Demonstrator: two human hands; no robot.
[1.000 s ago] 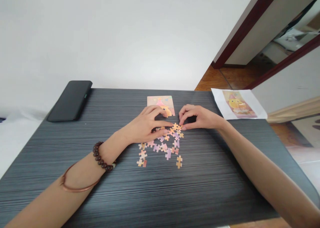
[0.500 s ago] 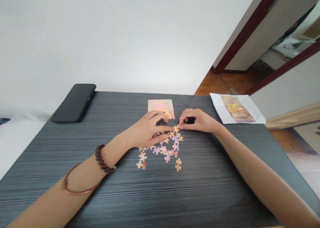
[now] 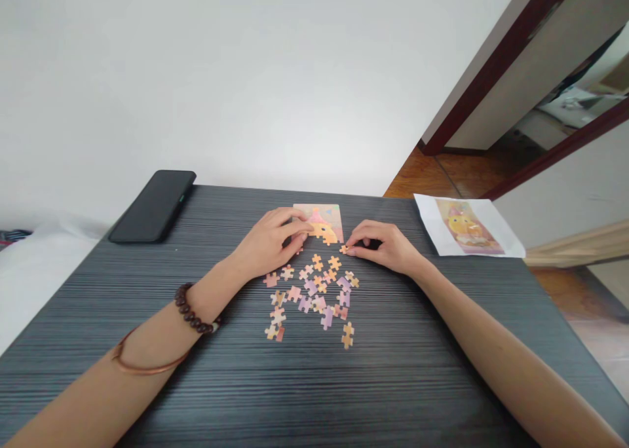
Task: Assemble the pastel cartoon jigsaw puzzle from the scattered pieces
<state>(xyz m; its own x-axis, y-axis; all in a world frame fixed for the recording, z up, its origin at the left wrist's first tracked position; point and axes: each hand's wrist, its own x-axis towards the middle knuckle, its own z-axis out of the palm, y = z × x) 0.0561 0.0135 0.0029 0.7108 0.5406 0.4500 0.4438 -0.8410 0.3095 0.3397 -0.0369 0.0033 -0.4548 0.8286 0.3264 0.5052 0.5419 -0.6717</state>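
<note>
A partly joined jigsaw puzzle [image 3: 330, 213] in pink and yellow lies near the table's far edge. My left hand [image 3: 275, 242] rests at its left side, fingers bent and apart, fingertips touching that edge and covering part of it. Between the thumb and fingers of my right hand [image 3: 381, 243] is a small yellow puzzle piece [image 3: 343, 249], just below the puzzle's lower right corner. Several loose puzzle pieces [image 3: 318, 302], purple, pink and yellow, are scattered on the table in front of both hands.
On the dark wood-grain table [image 3: 236, 382], a black phone [image 3: 153, 205] lies at the far left. A printed sheet [image 3: 501, 228] with a yellow cartoon picture lies at the far right. Behind the table rises a white wall [image 3: 275, 94], with a doorway to the right.
My left hand has drawn back from over the loose pieces to the puzzle's left edge, uncovering them. My right hand has carried a yellow piece slightly left, towards the joined puzzle.
</note>
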